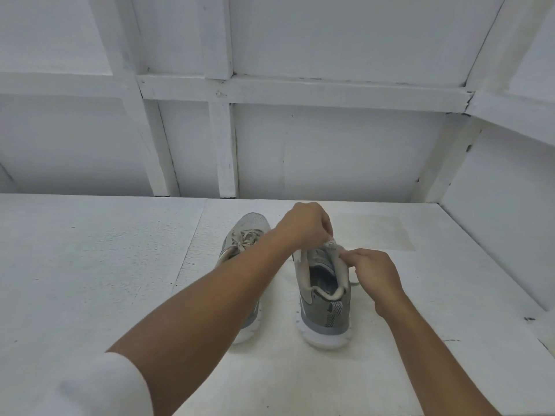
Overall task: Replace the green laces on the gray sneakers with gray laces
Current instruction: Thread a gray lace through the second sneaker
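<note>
Head view: the right-side gray mesh sneaker with a white sole stands on a white painted tabletop, toe pointing away, just beside its left-side twin, which is fully laced. The left hand reaches across, fingers curled, pinching a pale gray lace at the tongue. The right hand pinches the lace beside the collar.

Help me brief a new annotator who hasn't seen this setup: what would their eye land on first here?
The person's left hand and right hand meet over a gray sneaker mid-frame, both pinching a pale lace at its tongue. The second sneaker stands just left of it, already laced, half hidden by the left arm. Both stand on a white table.
</note>
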Demonstrator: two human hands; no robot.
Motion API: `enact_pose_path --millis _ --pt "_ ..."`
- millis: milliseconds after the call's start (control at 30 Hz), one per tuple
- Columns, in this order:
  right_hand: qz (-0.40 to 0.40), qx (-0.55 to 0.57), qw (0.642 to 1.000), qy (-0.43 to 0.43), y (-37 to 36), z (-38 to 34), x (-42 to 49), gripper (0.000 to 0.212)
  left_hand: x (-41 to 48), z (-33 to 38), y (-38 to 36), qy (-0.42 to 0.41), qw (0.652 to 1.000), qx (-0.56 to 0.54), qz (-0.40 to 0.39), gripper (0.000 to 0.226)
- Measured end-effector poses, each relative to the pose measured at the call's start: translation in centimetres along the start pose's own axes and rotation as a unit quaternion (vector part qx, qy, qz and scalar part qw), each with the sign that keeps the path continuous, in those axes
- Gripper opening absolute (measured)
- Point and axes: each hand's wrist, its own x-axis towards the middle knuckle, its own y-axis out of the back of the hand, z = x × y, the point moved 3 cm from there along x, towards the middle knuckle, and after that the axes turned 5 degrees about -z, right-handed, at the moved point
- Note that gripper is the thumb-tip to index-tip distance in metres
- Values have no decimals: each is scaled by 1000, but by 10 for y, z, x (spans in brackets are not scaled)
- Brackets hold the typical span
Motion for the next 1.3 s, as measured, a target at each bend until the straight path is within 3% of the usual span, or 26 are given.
enact_pose_path --millis 400,900,1300 --pt "4 57 998 -38 -4 4 0 19 9 -6 -26 9 1000 21 12 24" --pt "-2 54 998 -37 -3 8 4 22 11 -7 -34 -15 997 58 40 19" --pt "-84 17 995 -46 4 12 6 31 12 -2 -38 -37 991 114 56 25"
